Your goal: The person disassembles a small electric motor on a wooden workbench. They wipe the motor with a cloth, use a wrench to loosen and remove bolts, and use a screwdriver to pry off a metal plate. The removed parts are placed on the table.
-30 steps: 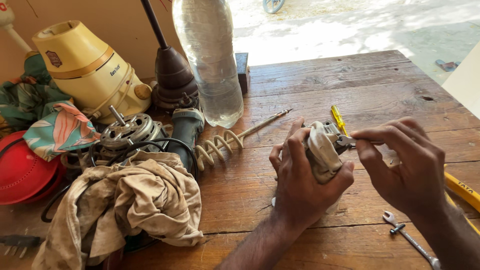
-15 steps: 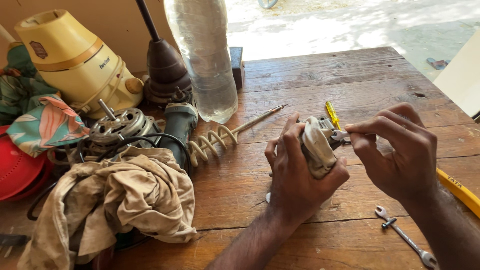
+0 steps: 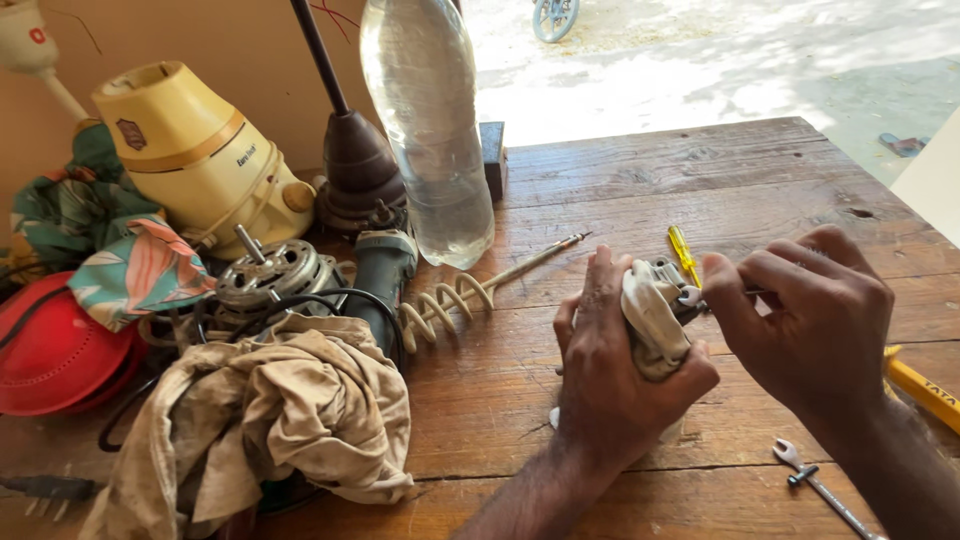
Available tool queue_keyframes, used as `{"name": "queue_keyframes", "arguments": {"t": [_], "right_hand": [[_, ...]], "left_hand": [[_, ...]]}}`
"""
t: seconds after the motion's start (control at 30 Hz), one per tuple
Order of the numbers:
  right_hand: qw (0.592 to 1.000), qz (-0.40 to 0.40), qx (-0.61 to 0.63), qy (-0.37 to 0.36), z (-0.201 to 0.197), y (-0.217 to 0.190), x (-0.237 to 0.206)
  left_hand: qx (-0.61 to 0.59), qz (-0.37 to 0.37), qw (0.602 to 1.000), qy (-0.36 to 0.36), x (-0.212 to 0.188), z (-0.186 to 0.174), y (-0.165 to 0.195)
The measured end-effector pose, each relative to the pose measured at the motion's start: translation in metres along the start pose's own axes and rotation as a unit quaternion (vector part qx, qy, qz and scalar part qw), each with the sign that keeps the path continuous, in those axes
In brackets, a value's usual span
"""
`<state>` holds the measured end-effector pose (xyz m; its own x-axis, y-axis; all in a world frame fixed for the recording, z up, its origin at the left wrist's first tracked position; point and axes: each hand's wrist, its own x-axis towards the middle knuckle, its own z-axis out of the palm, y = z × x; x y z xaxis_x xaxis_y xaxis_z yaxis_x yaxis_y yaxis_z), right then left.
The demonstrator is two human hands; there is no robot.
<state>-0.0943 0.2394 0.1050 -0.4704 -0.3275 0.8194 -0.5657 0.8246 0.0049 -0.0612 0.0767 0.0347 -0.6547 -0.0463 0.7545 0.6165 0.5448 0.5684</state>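
Your fingers (image 3: 722, 285) work above a worn wooden surface (image 3: 640, 190). Just beyond them a yellow-handled screwdriver (image 3: 683, 253) lies on it, and a spiral auger bit (image 3: 470, 290) lies to their left. Farther left sit a clear plastic bottle (image 3: 428, 130), a bare motor (image 3: 265, 275) and a crumpled beige rag (image 3: 270, 420). Below your right fingers lies a small spanner (image 3: 815, 487).

My left hand (image 3: 615, 385) holds a small grey metal part (image 3: 655, 315) over the wooden table (image 3: 620, 190). My right hand (image 3: 805, 325) pinches its end. A clear bottle (image 3: 428, 130) stands behind.
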Motion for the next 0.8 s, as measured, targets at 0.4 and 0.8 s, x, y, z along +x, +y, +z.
{"name": "queue_keyframes", "arguments": {"t": [0.4, 0.8], "right_hand": [[0.997, -0.037, -0.065, -0.007, 0.025, 0.034, -0.004], [0.99, -0.034, -0.134, 0.019, 0.018, 0.024, 0.016]], "left_hand": [[-0.005, -0.016, 1.0, -0.017, -0.007, 0.021, -0.02], [-0.012, -0.012, 1.0, -0.021, 0.008, 0.023, -0.018]]}}
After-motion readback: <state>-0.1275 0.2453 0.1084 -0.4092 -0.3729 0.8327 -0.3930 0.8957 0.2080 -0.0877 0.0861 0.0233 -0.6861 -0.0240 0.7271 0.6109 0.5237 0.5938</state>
